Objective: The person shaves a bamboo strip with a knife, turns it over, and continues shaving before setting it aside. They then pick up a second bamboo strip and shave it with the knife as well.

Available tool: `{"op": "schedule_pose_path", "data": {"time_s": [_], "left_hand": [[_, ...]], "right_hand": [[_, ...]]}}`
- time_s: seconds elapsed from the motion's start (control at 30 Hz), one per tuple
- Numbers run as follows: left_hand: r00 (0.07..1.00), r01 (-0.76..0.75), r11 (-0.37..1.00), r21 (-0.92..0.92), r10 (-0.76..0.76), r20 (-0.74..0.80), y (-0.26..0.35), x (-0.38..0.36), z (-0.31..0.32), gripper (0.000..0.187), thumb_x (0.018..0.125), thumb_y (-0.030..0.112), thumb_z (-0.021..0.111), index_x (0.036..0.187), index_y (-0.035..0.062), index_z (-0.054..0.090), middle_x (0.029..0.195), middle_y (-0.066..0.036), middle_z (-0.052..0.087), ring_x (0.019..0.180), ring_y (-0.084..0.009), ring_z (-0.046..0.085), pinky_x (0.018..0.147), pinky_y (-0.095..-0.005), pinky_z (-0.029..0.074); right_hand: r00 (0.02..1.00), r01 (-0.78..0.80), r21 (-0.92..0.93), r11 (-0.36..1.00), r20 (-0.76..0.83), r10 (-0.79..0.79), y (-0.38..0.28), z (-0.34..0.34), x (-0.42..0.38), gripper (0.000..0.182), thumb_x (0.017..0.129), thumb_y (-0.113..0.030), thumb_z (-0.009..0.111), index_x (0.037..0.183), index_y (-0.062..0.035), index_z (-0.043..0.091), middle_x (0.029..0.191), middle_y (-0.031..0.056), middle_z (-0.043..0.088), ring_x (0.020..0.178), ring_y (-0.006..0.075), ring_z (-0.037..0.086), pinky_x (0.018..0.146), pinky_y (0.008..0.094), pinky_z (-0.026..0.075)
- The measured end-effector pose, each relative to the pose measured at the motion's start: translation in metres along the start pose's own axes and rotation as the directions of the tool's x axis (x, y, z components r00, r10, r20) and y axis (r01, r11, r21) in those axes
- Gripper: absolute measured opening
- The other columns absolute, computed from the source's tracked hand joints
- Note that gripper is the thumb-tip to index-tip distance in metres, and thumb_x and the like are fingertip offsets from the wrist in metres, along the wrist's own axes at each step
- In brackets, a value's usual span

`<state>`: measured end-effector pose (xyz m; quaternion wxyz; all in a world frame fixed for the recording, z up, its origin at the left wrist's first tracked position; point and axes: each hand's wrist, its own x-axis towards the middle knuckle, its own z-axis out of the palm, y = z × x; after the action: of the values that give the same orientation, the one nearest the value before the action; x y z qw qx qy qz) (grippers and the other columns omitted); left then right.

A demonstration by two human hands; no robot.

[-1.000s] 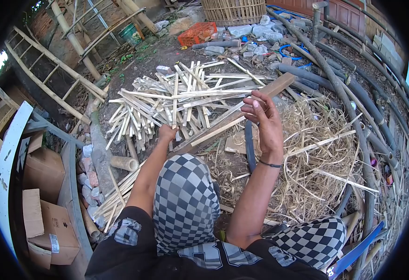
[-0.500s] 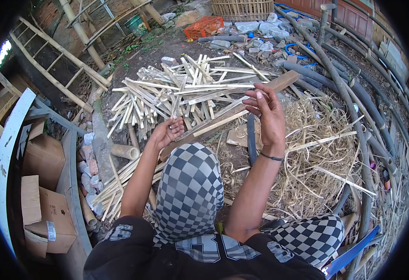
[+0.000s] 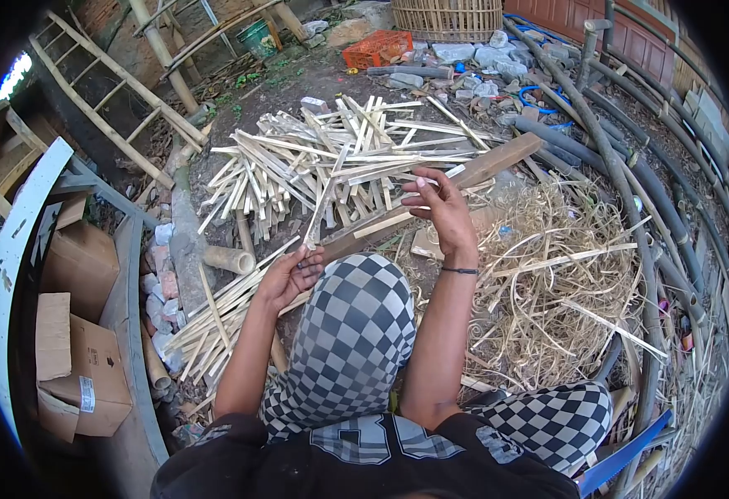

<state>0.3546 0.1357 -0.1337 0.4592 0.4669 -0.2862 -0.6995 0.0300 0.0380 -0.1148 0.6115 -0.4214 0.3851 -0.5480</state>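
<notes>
Thumb and fingers of my left hand (image 3: 290,279) are closed on the lower end of a pale bamboo strip (image 3: 328,198), which slants up onto the heap. My right hand (image 3: 446,214) is raised over the wooden beam (image 3: 498,160), fingers loosely bent and apart, with nothing visible in them. Ahead of both hands lies a loose heap of split bamboo strips (image 3: 273,166). More strips (image 3: 206,328) lie beside my left forearm. A tangle of thin curled shavings (image 3: 560,274) spreads to the right of my right forearm.
Cardboard boxes (image 3: 90,366) stand at the left by a bamboo ladder (image 3: 106,91). An orange crate (image 3: 377,50) and a woven basket (image 3: 448,18) are at the back. Bamboo poles (image 3: 614,154) line the right side; a blue saw blade (image 3: 622,457) lies low right.
My left hand has drawn back toward my knee, with the strip sliding out of the heap. My right hand has shifted left. A dark, flat object beneath it is now hidden.
</notes>
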Motion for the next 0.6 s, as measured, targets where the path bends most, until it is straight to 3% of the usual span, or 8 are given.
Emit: {"op": "schedule_pose_path", "data": {"time_s": [0.07,0.17,0.47,0.57,0.6], "left_hand": [[1.0,-0.013,1.0,0.015,0.012,0.014,0.009,0.002,-0.005,0.043,0.103,0.029,0.055,0.125,-0.0074,0.059,0.105,-0.011,0.07,0.098,-0.0199,0.068,0.09,-0.0331,0.056],[0.999,-0.048,0.998,0.045,0.047,0.019,0.03,0.011,-0.002,0.044,0.104,0.031,0.054,0.124,-0.0081,0.06,0.099,-0.009,0.067,0.089,-0.0185,0.066,0.085,-0.0341,0.058],[0.988,-0.156,0.98,0.122,0.155,0.021,0.097,0.064,-0.005,0.045,0.105,0.034,0.051,0.125,-0.0053,0.059,0.1,-0.007,0.068,0.088,-0.0169,0.067,0.085,-0.0332,0.058],[0.976,-0.209,0.96,0.188,0.218,-0.028,0.129,0.098,-0.008,0.046,0.105,0.036,0.05,0.125,-0.0037,0.06,0.101,-0.007,0.068,0.089,-0.0168,0.067,0.084,-0.0333,0.059],[0.967,-0.207,0.923,0.324,0.242,-0.074,0.135,0.114,-0.013,0.05,0.103,0.04,0.053,0.125,-0.0032,0.06,0.103,-0.009,0.068,0.089,-0.0179,0.067,0.081,-0.0334,0.06]], "right_hand": [[1.0,-0.014,-0.003,1.0,0.003,0.014,0.001,0.002,0.0,0.031,0.102,-0.025,0.056,0.128,-0.0093,0.057,0.109,0.0092,0.071,0.09,0.0164,0.07,0.079,0.0313,0.053],[1.0,0.001,0.019,1.0,0.002,-0.001,0.006,0.0,0.007,0.032,0.102,-0.027,0.056,0.129,-0.0093,0.057,0.108,0.0091,0.071,0.09,0.016,0.07,0.078,0.0308,0.053],[0.999,-0.011,0.043,0.999,-0.035,0.012,0.011,0.003,0.013,0.03,0.103,-0.027,0.055,0.128,-0.0105,0.059,0.108,0.0092,0.072,0.09,0.0162,0.07,0.078,0.0302,0.053],[0.998,-0.033,0.038,0.999,-0.055,0.035,0.014,0.006,0.016,0.03,0.104,-0.028,0.054,0.128,-0.0111,0.059,0.108,0.0095,0.072,0.09,0.0169,0.069,0.078,0.031,0.053],[0.998,-0.036,0.035,0.999,-0.051,0.037,0.016,0.007,0.017,0.03,0.104,-0.028,0.054,0.128,-0.0111,0.059,0.108,0.0095,0.072,0.09,0.0169,0.069,0.078,0.031,0.053]]}}
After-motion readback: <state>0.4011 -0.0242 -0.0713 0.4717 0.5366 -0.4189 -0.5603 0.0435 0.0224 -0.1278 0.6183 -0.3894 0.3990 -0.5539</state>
